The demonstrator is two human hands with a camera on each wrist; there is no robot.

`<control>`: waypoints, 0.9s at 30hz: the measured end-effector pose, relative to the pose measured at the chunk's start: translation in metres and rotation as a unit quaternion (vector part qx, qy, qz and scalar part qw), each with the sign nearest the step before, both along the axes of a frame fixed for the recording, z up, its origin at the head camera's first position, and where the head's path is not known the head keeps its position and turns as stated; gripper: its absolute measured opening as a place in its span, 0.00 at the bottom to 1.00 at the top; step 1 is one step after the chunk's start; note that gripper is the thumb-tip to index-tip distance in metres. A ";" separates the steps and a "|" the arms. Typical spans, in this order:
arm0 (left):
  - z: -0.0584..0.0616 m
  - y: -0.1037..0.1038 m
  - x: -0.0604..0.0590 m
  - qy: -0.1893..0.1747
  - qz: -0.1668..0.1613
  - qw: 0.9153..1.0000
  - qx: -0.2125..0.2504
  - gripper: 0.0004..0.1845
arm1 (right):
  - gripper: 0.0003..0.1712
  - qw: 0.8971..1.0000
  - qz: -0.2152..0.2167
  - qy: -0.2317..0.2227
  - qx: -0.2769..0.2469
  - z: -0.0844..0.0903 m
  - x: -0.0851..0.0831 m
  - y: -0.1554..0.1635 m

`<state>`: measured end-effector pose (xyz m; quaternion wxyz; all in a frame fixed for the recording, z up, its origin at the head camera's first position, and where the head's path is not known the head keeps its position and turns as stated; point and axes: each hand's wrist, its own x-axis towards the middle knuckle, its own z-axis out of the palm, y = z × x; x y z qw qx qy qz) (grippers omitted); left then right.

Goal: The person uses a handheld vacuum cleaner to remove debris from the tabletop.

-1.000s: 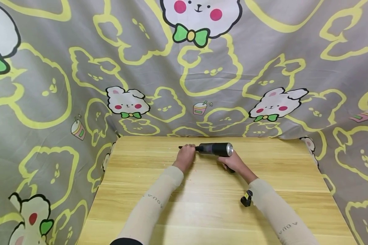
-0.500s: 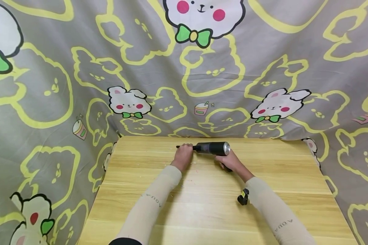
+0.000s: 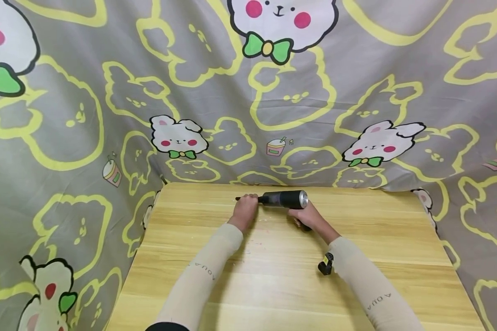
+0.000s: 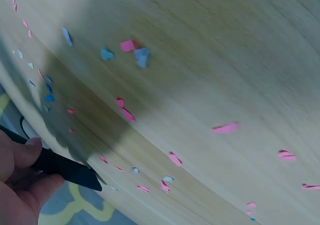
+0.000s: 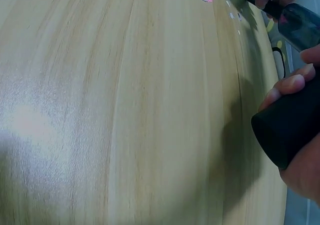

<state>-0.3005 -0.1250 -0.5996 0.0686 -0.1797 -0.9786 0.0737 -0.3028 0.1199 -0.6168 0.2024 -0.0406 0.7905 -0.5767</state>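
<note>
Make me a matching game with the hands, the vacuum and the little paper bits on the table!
Things:
1. left hand
2. right hand
3. paper bits
4. vacuum

Places or states:
A. scattered loose on the wooden table
B. lying sideways near the table's far edge, with a silver end
C. gripping the thin black nozzle
D. wrapped round the black handle

Pairs: 1-C, 2-D, 3-A, 4-B
</note>
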 end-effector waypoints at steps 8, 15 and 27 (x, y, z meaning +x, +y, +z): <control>-0.001 -0.011 0.002 0.007 0.000 1.000 0.001 0.11 | 0.06 1.000 0.016 0.008 -0.003 0.004 -0.001 -0.009; -0.002 -0.026 0.002 0.004 0.013 1.000 0.017 0.12 | 0.06 0.999 0.029 0.015 -0.007 0.007 -0.006 -0.024; -0.003 -0.054 0.006 -0.002 0.023 0.998 0.066 0.12 | 0.07 0.999 0.041 -0.005 -0.002 0.013 -0.010 -0.051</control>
